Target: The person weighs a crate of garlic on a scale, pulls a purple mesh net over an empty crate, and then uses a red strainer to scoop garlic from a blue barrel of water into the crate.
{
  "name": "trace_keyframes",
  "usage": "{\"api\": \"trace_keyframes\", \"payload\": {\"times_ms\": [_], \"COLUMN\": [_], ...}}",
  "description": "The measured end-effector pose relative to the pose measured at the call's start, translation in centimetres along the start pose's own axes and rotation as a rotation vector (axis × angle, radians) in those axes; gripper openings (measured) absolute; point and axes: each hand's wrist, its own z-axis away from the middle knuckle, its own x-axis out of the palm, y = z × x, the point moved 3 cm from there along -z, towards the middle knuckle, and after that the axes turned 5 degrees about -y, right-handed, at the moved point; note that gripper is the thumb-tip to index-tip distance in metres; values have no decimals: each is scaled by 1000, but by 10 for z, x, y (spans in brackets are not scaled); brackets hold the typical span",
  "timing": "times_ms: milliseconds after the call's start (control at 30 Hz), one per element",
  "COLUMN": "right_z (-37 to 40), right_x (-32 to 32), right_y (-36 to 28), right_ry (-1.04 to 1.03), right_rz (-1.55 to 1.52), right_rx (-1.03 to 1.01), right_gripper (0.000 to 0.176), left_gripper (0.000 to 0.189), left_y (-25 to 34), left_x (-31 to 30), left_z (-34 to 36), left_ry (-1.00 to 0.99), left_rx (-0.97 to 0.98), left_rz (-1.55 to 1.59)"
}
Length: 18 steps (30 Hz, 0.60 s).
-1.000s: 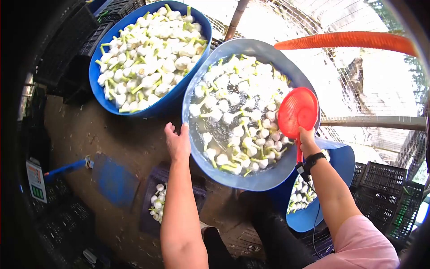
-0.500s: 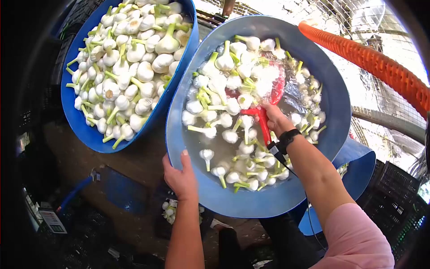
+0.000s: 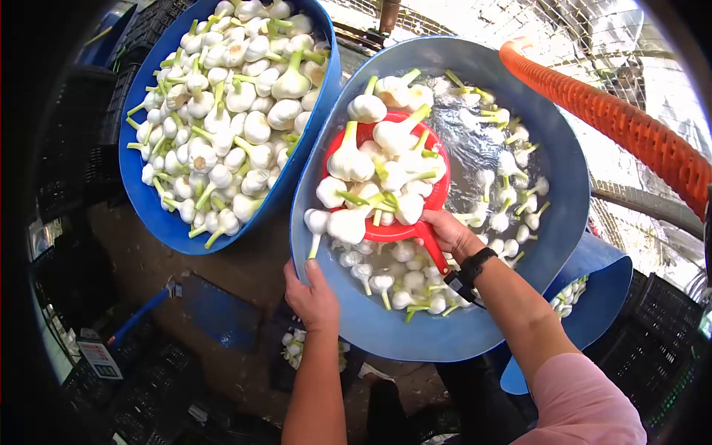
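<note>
My right hand is wrapped round the handle of a red strainer, above the water in a blue tub. Garlic bulbs with green stems are heaped in the strainer. More garlic floats in the water, mostly on the right and below the strainer. At the tub's lower left rim, my left hand rests with its thumb over the edge; its other fingers are partly hidden behind the rim. A loose bulb lies at the strainer's left edge, just above that thumb.
A second blue tub full of garlic stands at the upper left. An orange corrugated hose crosses the upper right. Another blue container with garlic is at the lower right. Black crates stand beyond it. A blue panel lies on the floor.
The red strainer has come up out of the water, filled with garlic, and moved left. My right hand is slightly lower. The view has shifted a little.
</note>
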Motion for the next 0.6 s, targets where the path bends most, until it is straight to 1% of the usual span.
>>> {"api": "trace_keyframes", "payload": {"times_ms": [67, 100, 200, 233, 367, 400, 467, 533, 600], "right_z": [18, 27, 57, 68, 116, 130, 159, 192, 221], "right_x": [-1, -2, -5, -3, 0, 4, 29, 59, 84], "right_y": [0, 0, 2, 2, 8, 9, 13, 23, 44], "right_ry": [71, 49, 119, 91, 163, 175, 207, 289, 325], "right_rz": [65, 56, 60, 52, 78, 110, 172, 312, 488], "right_rx": [11, -6, -26, -47, -94, -113, -211, -248, -222], "right_gripper": [27, 27, 26, 25, 29, 29, 28, 30, 34], "left_gripper": [42, 43, 46, 47, 47, 48, 50, 51, 45], "left_y": [-8, -9, -4, -1, 2, 2, -7, -6, -58], "left_x": [-1, -1, 1, -1, -2, -1, 0, -8, 6], "left_z": [-1, -2, 0, 0, 0, -1, -3, 7, 13], "left_ry": [14, 20, 6, 2, 30, 34, 82, 90, 211], "left_rx": [23, 26, 16, 10, -11, -21, -11, -13, -161], "left_rz": [-6, 8, 30, 33, 10, 0, 80, 381, 750]}}
